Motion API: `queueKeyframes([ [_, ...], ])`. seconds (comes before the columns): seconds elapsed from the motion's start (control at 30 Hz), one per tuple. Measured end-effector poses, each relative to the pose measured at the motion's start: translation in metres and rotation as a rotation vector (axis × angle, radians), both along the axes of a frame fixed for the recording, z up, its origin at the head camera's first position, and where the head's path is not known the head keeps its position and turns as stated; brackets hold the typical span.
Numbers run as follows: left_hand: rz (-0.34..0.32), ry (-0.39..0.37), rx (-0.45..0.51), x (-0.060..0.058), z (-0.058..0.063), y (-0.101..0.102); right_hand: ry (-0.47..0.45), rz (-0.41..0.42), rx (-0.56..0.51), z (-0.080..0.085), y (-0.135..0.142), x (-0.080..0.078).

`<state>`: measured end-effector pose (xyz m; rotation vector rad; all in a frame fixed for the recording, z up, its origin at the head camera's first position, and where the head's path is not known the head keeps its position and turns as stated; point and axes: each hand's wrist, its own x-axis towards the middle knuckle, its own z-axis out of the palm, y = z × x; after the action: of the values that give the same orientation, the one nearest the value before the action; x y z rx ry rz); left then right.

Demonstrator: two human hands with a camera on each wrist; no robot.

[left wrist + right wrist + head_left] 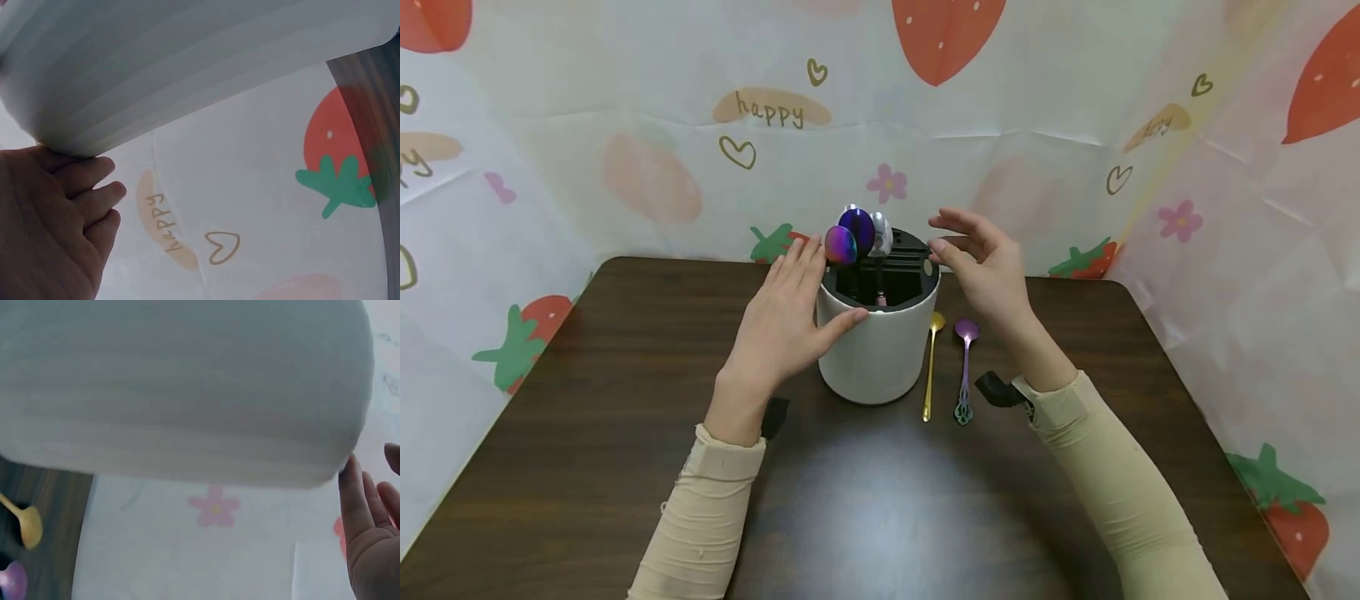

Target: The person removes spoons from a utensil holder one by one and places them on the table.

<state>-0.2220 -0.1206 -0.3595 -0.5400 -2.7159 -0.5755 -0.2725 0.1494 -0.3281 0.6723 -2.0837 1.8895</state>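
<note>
A white round holder (874, 358) with a black divided top (904, 279) stands on the table. Several spoons are upright in it, among them a rainbow-coloured spoon (840, 245), a dark blue spoon (858, 229) and a silver spoon (882, 236). My left hand (784, 321) rests on the holder's left side, fingers extended along the rim and thumb across the front. At the right rim, my right hand (985, 258) has its thumb and fingers apart, with the fingertips right at the edge. In the right wrist view the holder's white wall (187, 394) fills the upper part.
To the right of the holder, a gold spoon (931, 367) and a purple spoon (965, 367) lie side by side on the dark wooden table (587, 450). A white cloth with strawberries and hearts (1037, 92) hangs behind and along the sides.
</note>
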Motion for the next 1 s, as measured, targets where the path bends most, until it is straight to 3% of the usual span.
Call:
queueKeyframes([
  [0.37,-0.006,-0.005,0.004,-0.001,-0.001,-0.004,-0.063,0.128,0.150,0.015,-0.030,-0.005],
  [0.57,-0.012,0.011,0.009,-0.002,-0.003,-0.003,-0.121,0.145,0.228,0.019,-0.041,-0.004],
  [1.0,-0.021,0.035,0.024,-0.002,-0.002,-0.003,-0.115,0.124,0.215,0.017,-0.046,-0.005],
])
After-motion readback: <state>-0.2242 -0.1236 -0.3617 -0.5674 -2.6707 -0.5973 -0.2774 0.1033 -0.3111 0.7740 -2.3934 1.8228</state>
